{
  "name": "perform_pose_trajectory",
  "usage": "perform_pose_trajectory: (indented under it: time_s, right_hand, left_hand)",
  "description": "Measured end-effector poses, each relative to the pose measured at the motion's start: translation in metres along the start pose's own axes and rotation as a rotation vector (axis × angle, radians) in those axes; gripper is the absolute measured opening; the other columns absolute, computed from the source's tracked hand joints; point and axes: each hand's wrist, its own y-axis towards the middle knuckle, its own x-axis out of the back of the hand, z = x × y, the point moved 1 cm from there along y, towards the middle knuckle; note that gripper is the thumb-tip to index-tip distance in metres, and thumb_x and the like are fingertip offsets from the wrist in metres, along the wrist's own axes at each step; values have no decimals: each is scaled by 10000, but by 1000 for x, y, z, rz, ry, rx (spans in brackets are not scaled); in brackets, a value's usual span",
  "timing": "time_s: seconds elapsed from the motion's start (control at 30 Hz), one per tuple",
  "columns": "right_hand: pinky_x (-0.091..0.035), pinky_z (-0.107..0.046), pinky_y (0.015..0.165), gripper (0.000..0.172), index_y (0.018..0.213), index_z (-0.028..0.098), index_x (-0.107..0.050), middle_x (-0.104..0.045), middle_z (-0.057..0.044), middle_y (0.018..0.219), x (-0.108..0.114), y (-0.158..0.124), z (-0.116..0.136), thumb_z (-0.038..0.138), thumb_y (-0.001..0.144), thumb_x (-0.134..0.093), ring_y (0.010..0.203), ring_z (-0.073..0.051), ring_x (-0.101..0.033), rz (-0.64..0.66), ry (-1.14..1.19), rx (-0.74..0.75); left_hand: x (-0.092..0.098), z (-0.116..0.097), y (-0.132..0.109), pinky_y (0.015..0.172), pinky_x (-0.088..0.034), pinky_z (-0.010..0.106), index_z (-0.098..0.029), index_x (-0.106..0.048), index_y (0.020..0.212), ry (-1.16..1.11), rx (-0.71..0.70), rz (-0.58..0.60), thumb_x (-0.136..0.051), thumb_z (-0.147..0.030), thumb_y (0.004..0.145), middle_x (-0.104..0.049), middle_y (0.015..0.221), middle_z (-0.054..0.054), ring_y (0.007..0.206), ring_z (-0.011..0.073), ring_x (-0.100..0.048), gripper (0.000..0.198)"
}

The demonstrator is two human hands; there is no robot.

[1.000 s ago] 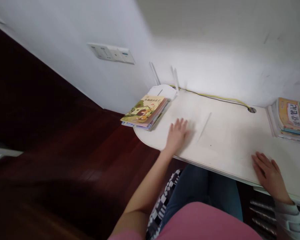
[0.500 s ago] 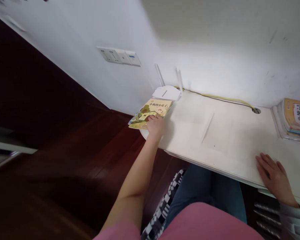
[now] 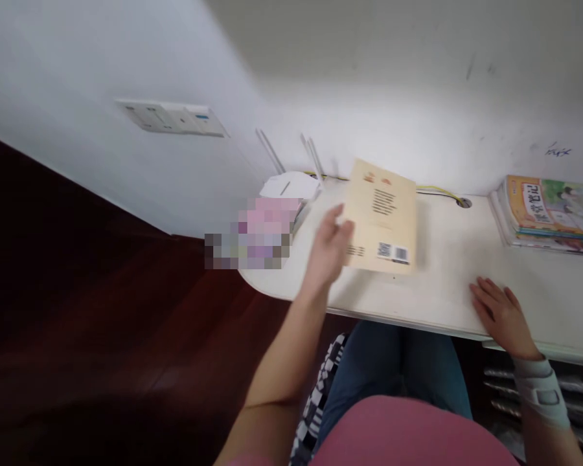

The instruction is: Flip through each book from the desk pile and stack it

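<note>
Left hand point(image 3: 328, 246): our fingers grip a cream booklet point(image 3: 383, 217) by its edge. Right hand point(image 3: 504, 320): on tabletop point(image 3: 442, 285), fingers extended.

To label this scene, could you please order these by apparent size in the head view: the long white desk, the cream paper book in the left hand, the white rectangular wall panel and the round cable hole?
1. Long white desk
2. Cream paper book
3. White rectangular wall panel
4. Round cable hole
</note>
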Motion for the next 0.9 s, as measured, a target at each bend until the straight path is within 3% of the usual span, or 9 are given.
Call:
perform_pose_trajectory:
  time_s: [0.1,0.2,0.3,0.43,0.57,0.67,0.8,0.9]
  right_hand:
    - [-360,-486,1024,378,1275,223,-559,-550,-99,1377,0,0,1,326,967,-366,1287,-249,-486,0,10,-10]
    - [-359,-479,1026,378,1276,222,-561,-550,-97,1378,0,0,1,330,970,-367,1290,-243,-484,5,21,-5]
    - [-364,-482,1022,378,1270,215,-569,-555,-102,1372,0,0,0,334,971,-370,1286,-245,-488,7,22,3]
    - [-368,-490,1020,381,1272,227,-572,-552,-99,1375,-3,0,-2,341,970,-370,1287,-246,-489,11,37,2]
    - [-374,-485,1018,371,1251,229,-588,-561,-97,1367,-3,-2,-5,336,968,-372,1281,-244,-495,11,46,2]
    - [-384,-487,1007,362,1235,211,-599,-564,-111,1361,3,0,1,309,962,-382,1275,-259,-499,7,7,-12]
    - [-331,-524,1043,372,1254,179,-586,-484,-155,1427,15,20,35,232,960,-363,1313,-293,-450,-17,-96,-24]
    - [-282,-543,1075,410,1326,204,-532,-418,-155,1476,15,43,75,344,965,-396,1368,-308,-368,36,-42,109]
  left_hand:
    - [-59,8,-16,629,-520,296,-177,-478,1274,-399,163,271,-502,-434,850,-700,885,60,679,164,-646,496]
    - [-81,25,-16,606,-497,278,-162,-520,1237,-475,280,330,-565,-418,796,-711,872,57,663,166,-645,512]
    - [-74,51,-5,629,-492,293,-144,-548,1222,-311,320,265,-532,-381,801,-715,898,73,706,187,-652,483]
    - [-48,80,3,796,-490,363,-156,-581,1202,153,211,176,-417,-300,861,-696,1062,105,923,238,-645,405]
    - [-33,88,-3,872,-463,459,-147,-582,1195,652,96,180,-373,-269,905,-671,1091,154,1033,299,-603,378]
    - [-33,90,-9,961,-416,507,-121,-532,1262,830,-11,148,-393,-284,914,-561,1296,199,1190,330,-514,408]
    - [-40,95,-17,1062,-348,494,-87,-523,1260,851,-94,185,-404,-370,929,-492,1386,211,1292,319,-438,452]
    - [-41,99,-24,1087,-310,526,-34,-467,1314,890,-87,173,-423,-409,919,-450,1416,247,1333,350,-389,546]
